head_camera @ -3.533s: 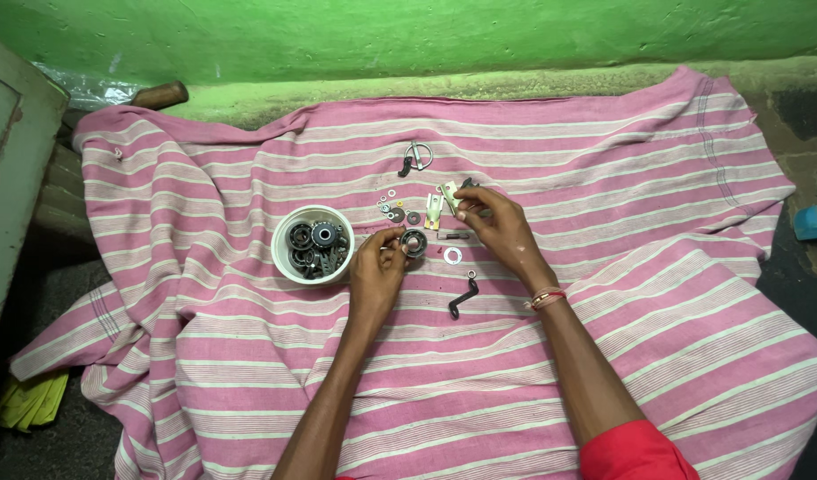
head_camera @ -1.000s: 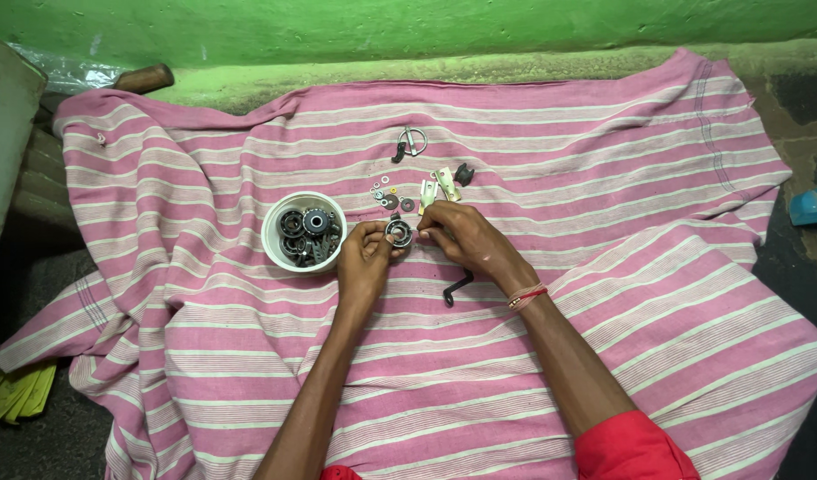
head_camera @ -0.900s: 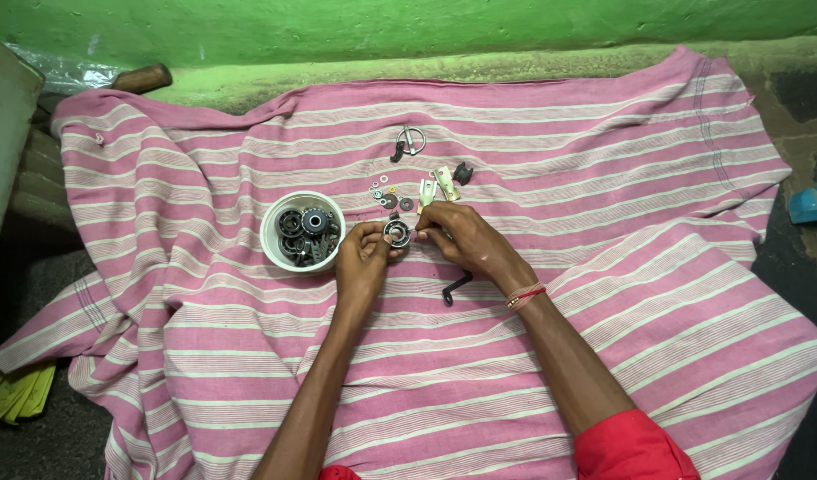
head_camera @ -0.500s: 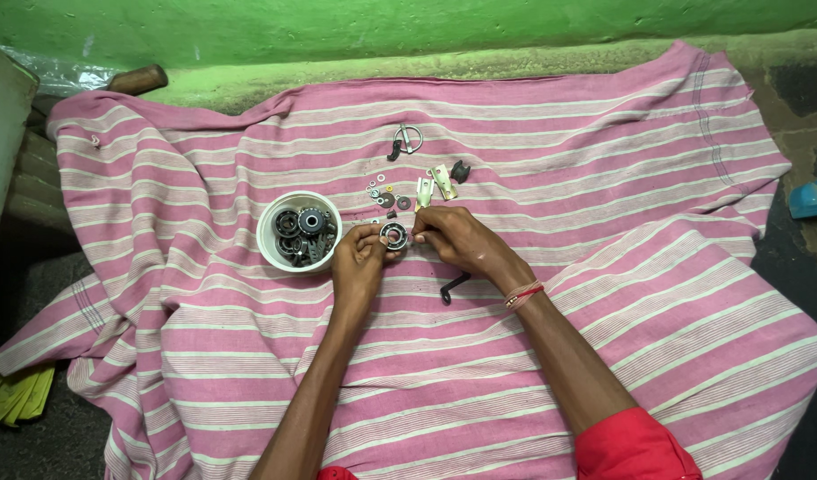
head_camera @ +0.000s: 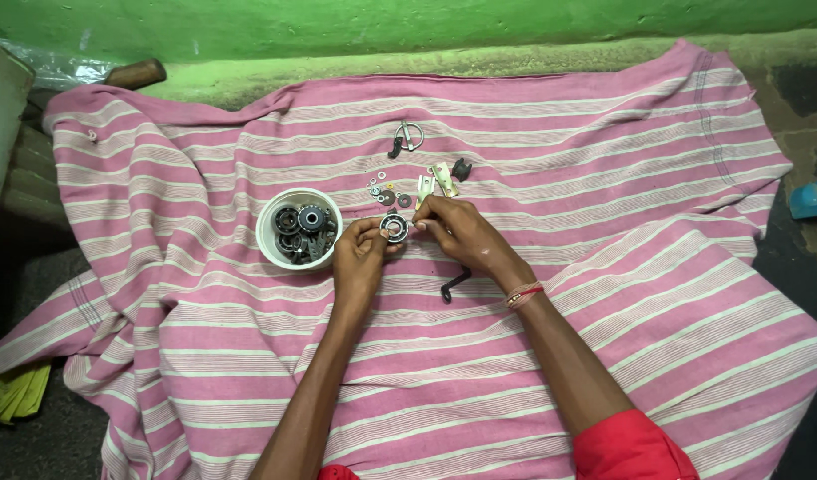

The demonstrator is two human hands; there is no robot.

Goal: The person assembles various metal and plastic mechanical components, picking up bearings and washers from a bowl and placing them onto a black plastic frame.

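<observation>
Two hands meet on one round bearing over a pink striped cloth

Nearest lies one pink striped cloth [head_camera: 604,293]; on it, one small bent black piece [head_camera: 453,285] sits just below the right wrist. The left hand [head_camera: 359,258] pinches the bearing [head_camera: 393,227] between its fingertips, while the right hand [head_camera: 457,233] has its fingers drawn together at the bearing's right edge. Left of them stands one white bowl [head_camera: 268,236] of dark bearings, too crowded to count. Beyond lie several tiny washers [head_camera: 379,188], two pale metal plates [head_camera: 435,182], one metal ring [head_camera: 409,135]
</observation>
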